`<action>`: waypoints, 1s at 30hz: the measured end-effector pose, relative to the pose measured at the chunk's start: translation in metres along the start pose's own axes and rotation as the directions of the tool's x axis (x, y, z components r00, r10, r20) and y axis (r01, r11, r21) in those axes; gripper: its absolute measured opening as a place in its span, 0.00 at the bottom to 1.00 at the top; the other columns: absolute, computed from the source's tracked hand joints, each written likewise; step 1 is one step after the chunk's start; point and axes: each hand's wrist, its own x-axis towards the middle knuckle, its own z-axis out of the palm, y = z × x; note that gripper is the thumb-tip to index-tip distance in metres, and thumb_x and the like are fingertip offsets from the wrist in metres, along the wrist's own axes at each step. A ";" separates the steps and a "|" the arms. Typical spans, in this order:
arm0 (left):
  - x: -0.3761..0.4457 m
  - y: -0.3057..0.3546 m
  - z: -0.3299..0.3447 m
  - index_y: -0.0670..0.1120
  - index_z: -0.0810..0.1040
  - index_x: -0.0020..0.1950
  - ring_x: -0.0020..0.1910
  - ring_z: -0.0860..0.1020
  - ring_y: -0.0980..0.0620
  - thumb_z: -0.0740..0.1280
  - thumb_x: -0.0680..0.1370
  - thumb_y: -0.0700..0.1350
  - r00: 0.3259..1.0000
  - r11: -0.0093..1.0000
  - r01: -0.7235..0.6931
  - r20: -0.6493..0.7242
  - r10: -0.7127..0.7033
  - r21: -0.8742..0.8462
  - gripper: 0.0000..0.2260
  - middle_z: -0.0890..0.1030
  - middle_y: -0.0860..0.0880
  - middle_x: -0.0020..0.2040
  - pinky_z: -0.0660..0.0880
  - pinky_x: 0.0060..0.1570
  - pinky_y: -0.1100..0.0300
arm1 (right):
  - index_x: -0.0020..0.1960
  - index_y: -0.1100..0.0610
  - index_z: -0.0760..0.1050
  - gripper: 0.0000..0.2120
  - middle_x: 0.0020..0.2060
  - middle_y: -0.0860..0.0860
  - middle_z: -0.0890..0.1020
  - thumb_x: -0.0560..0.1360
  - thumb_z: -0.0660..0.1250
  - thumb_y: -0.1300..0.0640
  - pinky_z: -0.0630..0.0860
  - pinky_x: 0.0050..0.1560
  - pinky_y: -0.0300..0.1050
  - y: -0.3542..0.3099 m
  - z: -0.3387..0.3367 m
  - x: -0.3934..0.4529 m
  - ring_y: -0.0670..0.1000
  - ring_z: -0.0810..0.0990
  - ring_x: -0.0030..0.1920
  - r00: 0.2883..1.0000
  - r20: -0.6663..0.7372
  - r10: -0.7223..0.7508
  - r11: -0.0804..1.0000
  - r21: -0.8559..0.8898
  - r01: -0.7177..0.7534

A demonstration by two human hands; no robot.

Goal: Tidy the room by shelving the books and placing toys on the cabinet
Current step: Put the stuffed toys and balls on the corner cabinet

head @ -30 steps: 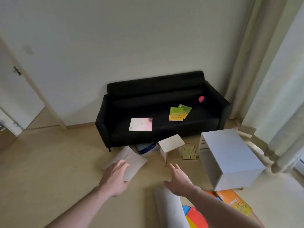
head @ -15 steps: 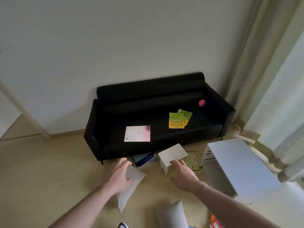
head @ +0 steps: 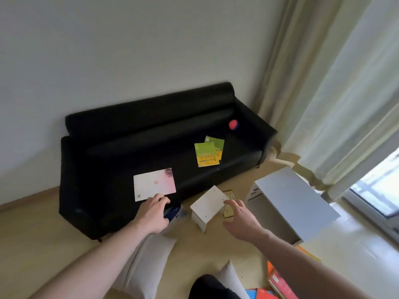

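A pink-white book point(head: 154, 183) lies on the black sofa point(head: 121, 134) seat near its front edge. My left hand point(head: 153, 213) reaches to it, fingertips at the book's lower edge, holding nothing. Two green-yellow books point(head: 207, 151) overlap further right on the seat, and a red-blue ball point(head: 233, 124) rests in the right corner. My right hand point(head: 240, 219) hovers open beside a small tipped-over wooden stool point(head: 208, 205). A yellow puzzle board point(head: 228, 209) lies on the floor behind it. A blue book point(head: 173, 210) peeks from under my left hand.
A white cabinet point(head: 291, 199) stands on the floor at right. Two white pillows point(head: 146, 262) lie on the floor near me. Colourful books point(head: 278, 285) are scattered at the lower right. Curtains point(head: 323, 93) and a window fill the right side.
I have moved closer to the sofa. My left hand went from the floor pillow up to the pink-white book's edge. My right hand stayed open near the stool.
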 end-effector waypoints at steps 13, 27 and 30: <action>0.180 0.005 -0.055 0.54 0.66 0.79 0.78 0.64 0.50 0.70 0.80 0.50 0.982 0.981 -0.190 -0.003 0.190 0.028 0.28 0.61 0.54 0.81 0.66 0.75 0.55 | 0.78 0.48 0.61 0.33 0.72 0.49 0.68 0.77 0.71 0.54 0.80 0.57 0.41 0.018 -0.048 0.143 0.50 0.74 0.65 0.989 -0.066 0.136 0.991 0.020 -0.135; 0.391 0.012 -0.107 0.53 0.66 0.79 0.74 0.68 0.50 0.69 0.80 0.52 0.990 0.997 -0.071 0.122 0.066 0.035 0.28 0.61 0.54 0.80 0.69 0.72 0.55 | 0.78 0.44 0.61 0.36 0.75 0.47 0.64 0.74 0.70 0.58 0.81 0.54 0.40 0.068 -0.147 0.363 0.52 0.73 0.68 0.983 -0.006 0.184 0.981 0.060 -0.184; 0.436 0.019 -0.116 0.53 0.65 0.79 0.74 0.69 0.50 0.70 0.80 0.52 0.987 0.994 -0.093 0.140 0.084 0.060 0.29 0.62 0.53 0.79 0.69 0.72 0.55 | 0.78 0.43 0.61 0.35 0.75 0.46 0.64 0.74 0.70 0.57 0.81 0.56 0.41 0.073 -0.165 0.386 0.51 0.72 0.69 0.980 -0.042 0.192 0.979 0.082 -0.188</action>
